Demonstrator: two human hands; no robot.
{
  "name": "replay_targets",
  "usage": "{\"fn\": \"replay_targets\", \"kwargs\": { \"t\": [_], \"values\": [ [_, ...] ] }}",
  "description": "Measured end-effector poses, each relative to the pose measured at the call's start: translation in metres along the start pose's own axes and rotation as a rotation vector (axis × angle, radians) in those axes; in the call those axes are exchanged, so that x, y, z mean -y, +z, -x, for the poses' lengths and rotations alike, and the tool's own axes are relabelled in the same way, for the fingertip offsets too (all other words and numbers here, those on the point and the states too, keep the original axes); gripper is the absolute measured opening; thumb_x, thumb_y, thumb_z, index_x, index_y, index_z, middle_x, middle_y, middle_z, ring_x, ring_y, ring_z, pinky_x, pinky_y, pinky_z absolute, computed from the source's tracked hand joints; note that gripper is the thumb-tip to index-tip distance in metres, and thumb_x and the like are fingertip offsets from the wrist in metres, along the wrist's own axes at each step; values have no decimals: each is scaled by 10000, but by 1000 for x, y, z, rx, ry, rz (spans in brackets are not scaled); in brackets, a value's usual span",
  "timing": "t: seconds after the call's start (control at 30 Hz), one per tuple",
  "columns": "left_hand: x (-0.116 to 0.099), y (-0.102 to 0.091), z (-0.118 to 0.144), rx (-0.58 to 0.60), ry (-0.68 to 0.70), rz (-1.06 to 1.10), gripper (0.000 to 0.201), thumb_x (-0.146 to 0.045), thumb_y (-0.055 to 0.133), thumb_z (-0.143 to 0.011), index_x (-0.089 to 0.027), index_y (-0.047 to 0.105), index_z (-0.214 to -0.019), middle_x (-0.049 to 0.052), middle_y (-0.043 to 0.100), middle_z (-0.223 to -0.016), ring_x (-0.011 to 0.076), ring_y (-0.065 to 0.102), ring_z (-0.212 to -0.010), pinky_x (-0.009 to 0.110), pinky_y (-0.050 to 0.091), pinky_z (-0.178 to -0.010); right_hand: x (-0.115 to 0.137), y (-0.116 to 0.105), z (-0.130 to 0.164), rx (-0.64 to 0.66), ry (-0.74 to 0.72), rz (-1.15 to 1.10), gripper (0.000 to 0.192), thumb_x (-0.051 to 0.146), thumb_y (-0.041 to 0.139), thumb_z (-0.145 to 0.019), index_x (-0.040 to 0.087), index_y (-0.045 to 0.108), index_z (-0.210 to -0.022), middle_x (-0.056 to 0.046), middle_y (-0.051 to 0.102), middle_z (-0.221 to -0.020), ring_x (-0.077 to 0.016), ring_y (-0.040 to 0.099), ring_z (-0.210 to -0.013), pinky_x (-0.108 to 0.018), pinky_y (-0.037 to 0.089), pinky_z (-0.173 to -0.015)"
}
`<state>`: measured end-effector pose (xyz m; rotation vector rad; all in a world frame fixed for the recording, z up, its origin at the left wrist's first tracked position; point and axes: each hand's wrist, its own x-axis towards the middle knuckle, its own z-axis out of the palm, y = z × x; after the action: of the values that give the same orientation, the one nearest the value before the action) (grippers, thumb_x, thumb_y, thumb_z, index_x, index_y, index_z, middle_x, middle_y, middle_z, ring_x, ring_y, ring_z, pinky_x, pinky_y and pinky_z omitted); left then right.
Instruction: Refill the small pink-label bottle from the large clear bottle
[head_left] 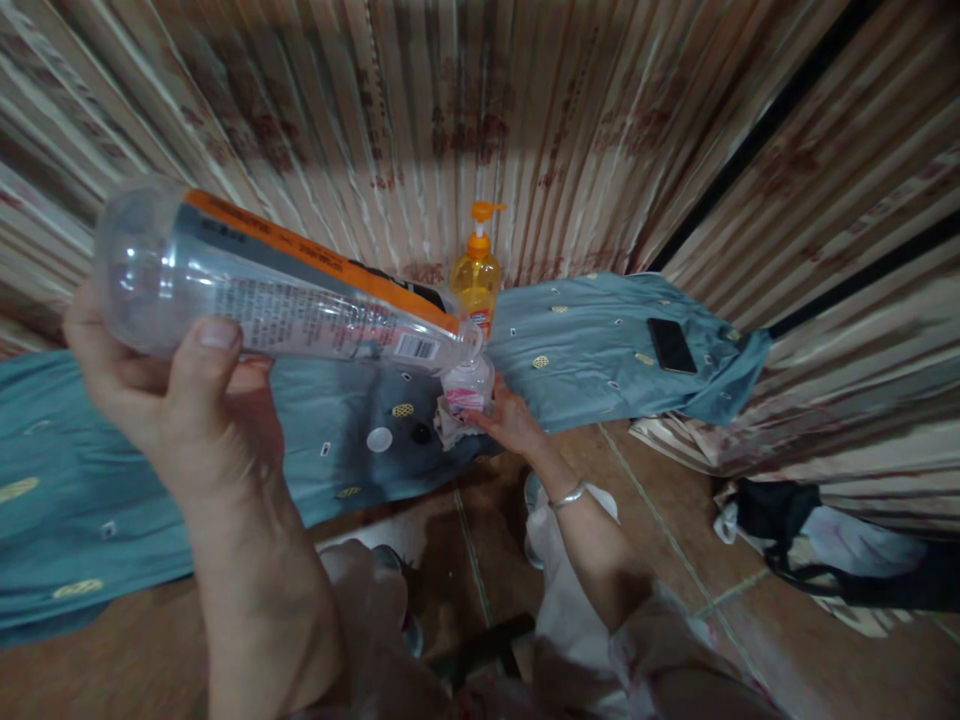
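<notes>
Left hand [161, 400]: fingers wrapped around the base end of a large clear bottle [285, 290] with an orange-and-grey label. Thumb lies across the near side of the bottle wall; the other fingers are hidden behind it. The bottle is tipped well past horizontal, base high at upper left, neck low at right. Its mouth sits directly over, and appears to touch, the opening of a small clear bottle [469, 385].

Right hand [510, 420]: fingers closed around the lower part of the small clear bottle, holding it upright. The bottle carries a pink-and-white label. A crumpled bit of white cloth or paper [448, 430] sits just beside its base, on the left. A thin metal bangle [568, 496] is on the right wrist.

Both bottles are held above the front edge of a low surface covered by a blue-grey cloth [600, 350] with small yellow motifs. Whether liquid is flowing between the bottles cannot be told.

On the cloth: a white cap [379, 439] and a smaller dark cap [421, 433], lying near each other, just left of the small bottle. A yellow pump dispenser [475, 275] with an orange head stands upright behind the small bottle, against the striped curtain [600, 120]. A black phone [671, 346] lies flat well to the right.

Floor [660, 540]: brown tiles. A dark bag [780, 520] lies at right.
</notes>
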<state>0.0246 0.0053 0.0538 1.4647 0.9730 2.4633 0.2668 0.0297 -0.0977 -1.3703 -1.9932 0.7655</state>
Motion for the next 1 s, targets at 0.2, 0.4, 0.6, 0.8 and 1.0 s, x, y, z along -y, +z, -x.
{"fn": "replay_targets", "kwargs": {
  "t": [0.2,0.4,0.6,0.8,1.0],
  "values": [
    [0,2,-1,-32,11,169,552,-345,729,-388,-214,567,-899,7,578,-851,192,568,-837,465,432,-892,0,0,0,-2,-11,0,647,435,639,-751,125,372,-1252,-110,661,-1011,-257,651,-916,-316,499,-735],
    [2,0,-1,-11,22,127,585,-395,725,-408,-203,540,-929,18,555,-863,192,561,-838,467,430,-884,0,0,0,5,8,19,643,423,642,-751,138,367,-1257,-102,664,-1020,-246,653,-896,-307,492,-735],
    [2,0,-1,-39,5,77,611,-460,718,-388,-214,538,-918,9,573,-872,184,565,-837,457,432,-893,1,-1,0,7,8,14,653,427,643,-751,140,356,-1263,-109,654,-1055,-245,643,-936,-309,487,-763],
    [-2,4,0,-49,2,54,596,-454,719,-392,-221,557,-916,19,578,-872,201,570,-848,443,451,-850,2,-2,0,8,-5,-1,655,406,642,-754,131,351,-1273,-108,656,-1041,-243,647,-919,-312,493,-755],
    [-7,5,2,12,45,15,580,-526,697,-452,-225,530,-920,20,569,-894,212,572,-876,472,455,-830,2,-1,0,12,0,4,655,423,640,-750,136,360,-1267,-106,650,-1058,-252,638,-948,-329,491,-772]
  ]
}}
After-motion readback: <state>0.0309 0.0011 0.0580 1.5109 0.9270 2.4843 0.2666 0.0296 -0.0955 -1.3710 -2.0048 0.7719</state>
